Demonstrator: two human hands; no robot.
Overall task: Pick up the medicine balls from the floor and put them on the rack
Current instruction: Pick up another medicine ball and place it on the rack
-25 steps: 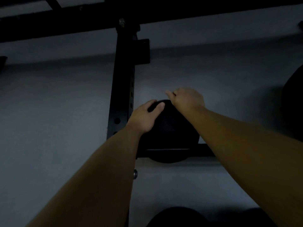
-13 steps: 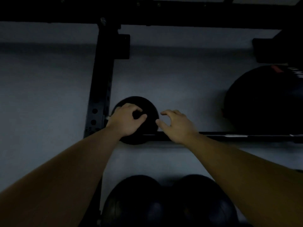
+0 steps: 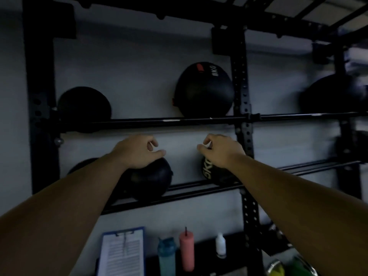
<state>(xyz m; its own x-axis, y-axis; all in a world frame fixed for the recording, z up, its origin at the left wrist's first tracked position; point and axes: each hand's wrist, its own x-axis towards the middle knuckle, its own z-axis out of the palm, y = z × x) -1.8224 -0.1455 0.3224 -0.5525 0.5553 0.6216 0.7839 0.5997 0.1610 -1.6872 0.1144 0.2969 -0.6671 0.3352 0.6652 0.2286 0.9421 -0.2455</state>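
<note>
A small black medicine ball (image 3: 84, 108) rests on the upper rail of the black rack (image 3: 139, 122), at its left end beside the upright. Both my hands hang in the air below that rail and touch nothing. My left hand (image 3: 137, 151) is loosely curled and empty, in front of a black ball (image 3: 153, 179) on the lower rails. My right hand (image 3: 221, 150) is also loosely curled and empty, partly covering a ball marked 5KG (image 3: 207, 171). A large ball marked 8KG (image 3: 203, 90) sits on the upper rail further right.
Another dark ball (image 3: 334, 94) sits on the upper rail past the middle upright (image 3: 242, 96). Below the rack stand a blue clipboard (image 3: 121, 253), a teal bottle (image 3: 166, 255), a pink bottle (image 3: 186, 250) and a small white bottle (image 3: 220, 246).
Both hands have let go of the small black ball, which stays on the upper rail, and have drawn back and down. The view has widened and swung right, showing more of the rack.
</note>
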